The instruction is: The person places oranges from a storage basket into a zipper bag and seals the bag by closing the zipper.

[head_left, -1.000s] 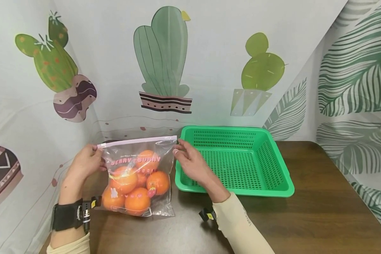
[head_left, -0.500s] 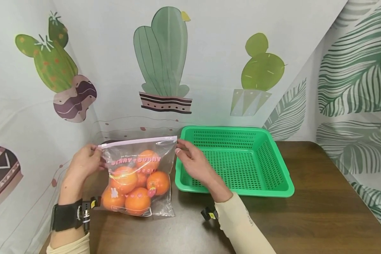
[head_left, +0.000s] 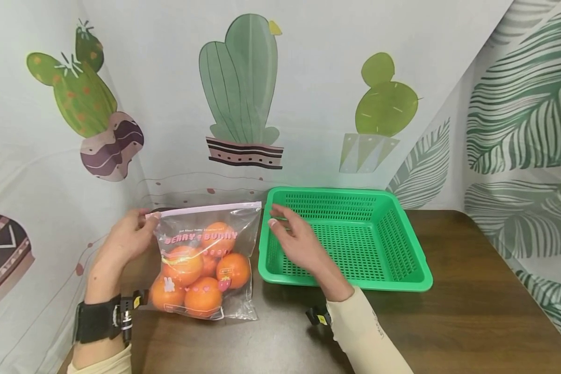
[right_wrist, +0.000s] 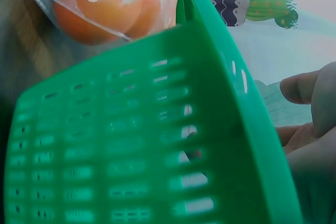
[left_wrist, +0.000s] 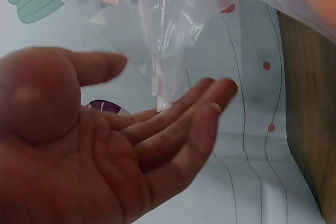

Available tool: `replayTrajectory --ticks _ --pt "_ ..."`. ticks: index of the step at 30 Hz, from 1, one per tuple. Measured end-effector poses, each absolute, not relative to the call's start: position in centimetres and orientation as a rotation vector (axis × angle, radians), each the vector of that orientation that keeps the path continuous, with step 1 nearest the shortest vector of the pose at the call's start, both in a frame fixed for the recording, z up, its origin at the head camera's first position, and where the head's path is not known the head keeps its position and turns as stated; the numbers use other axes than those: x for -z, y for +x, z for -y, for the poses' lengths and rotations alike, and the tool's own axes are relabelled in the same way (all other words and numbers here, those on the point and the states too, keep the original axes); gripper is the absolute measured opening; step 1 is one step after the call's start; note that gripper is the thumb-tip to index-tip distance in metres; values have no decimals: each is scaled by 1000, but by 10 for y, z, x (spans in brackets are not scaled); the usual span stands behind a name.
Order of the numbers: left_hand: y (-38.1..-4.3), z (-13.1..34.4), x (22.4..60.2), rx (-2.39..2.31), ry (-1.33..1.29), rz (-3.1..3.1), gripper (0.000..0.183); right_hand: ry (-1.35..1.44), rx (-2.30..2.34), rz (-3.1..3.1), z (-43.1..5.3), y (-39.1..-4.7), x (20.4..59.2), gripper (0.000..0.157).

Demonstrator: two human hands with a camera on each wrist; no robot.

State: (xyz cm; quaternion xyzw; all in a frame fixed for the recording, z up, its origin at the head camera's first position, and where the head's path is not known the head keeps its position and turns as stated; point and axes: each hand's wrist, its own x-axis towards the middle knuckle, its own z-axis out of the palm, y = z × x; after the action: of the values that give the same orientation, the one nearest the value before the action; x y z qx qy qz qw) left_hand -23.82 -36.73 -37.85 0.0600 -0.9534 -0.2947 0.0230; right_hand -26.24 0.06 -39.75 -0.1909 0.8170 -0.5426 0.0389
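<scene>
A clear zip bag [head_left: 244, 221] with a pale pink top strip and "Berry Bunny" lettering stands on the left, holding several oranges [head_left: 203, 297]. My left hand [head_left: 130, 236] is at its upper left corner. In the left wrist view the thumb and fingers [left_wrist: 178, 156] are spread apart, and the bag's corner [left_wrist: 164, 98] hangs right at the fingers. My right hand [head_left: 304, 244] hovers over the left side of a green plastic basket [head_left: 346, 283], fingers loosely extended, holding nothing. The right wrist view has the basket's slotted wall covering part of that hand [right_wrist: 317, 119].
The basket stands just right of the bag on a brown wooden table [head_left: 467, 291]. Behind them hangs a white cloth [head_left: 318, 78] printed with cacti and leaves. Each wrist wears a strapped camera; the left one has a black band [head_left: 98, 321].
My right hand has let go of the bag's right upper corner and moved right, over the basket. My left thumb and fingers have spread apart at the left corner. The bag stays nearly in place.
</scene>
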Motion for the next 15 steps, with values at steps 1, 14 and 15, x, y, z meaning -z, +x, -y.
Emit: replayTrajectory --ticks 1,14,15 --pt "-239 367 378 905 168 2974 74 -587 1665 -2510 -2 -262 398 49" --pt "-237 354 373 839 62 2865 86 -750 1582 -2680 -25 -257 402 46" --pt "-235 352 373 826 41 2846 85 -774 1561 -2708 -27 -257 403 46"
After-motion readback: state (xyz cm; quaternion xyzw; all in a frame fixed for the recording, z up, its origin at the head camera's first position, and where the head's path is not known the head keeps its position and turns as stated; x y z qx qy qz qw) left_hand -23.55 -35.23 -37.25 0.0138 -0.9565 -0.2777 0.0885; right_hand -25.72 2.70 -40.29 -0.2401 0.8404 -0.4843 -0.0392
